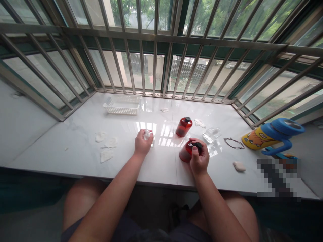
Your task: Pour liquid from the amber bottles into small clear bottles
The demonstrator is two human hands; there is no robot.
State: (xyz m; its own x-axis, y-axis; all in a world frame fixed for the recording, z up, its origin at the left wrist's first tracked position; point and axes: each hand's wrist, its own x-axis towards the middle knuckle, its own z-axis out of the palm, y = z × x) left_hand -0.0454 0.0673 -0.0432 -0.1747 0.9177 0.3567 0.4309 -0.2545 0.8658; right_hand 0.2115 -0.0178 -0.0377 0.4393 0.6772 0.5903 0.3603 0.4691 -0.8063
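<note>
My left hand (pixel 142 143) pinches a small clear piece (pixel 146 135) above the white marble sill (pixel 60 148). What the piece is, I cannot tell. My right hand (pixel 199 157) grips a red translucent bottle (pixel 184 152), its fingers around the black cap (pixel 197 146). The bottle tilts, and my fingers hide part of the cap. A second red bottle (pixel 184 127) with a black cap stands just beyond, apart from my right hand. Crumpled white tissue pieces (pixel 107 150) lie to the left of my left hand.
A white plastic basket (pixel 122 104) sits near the barred window. To the right lie a clear plastic bag (pixel 211 135), a thin wire loop (pixel 233 143), and a blue-and-yellow cartoon bottle (pixel 271 136) with a handle. A blurred patch (pixel 277 178) covers the sill's right corner.
</note>
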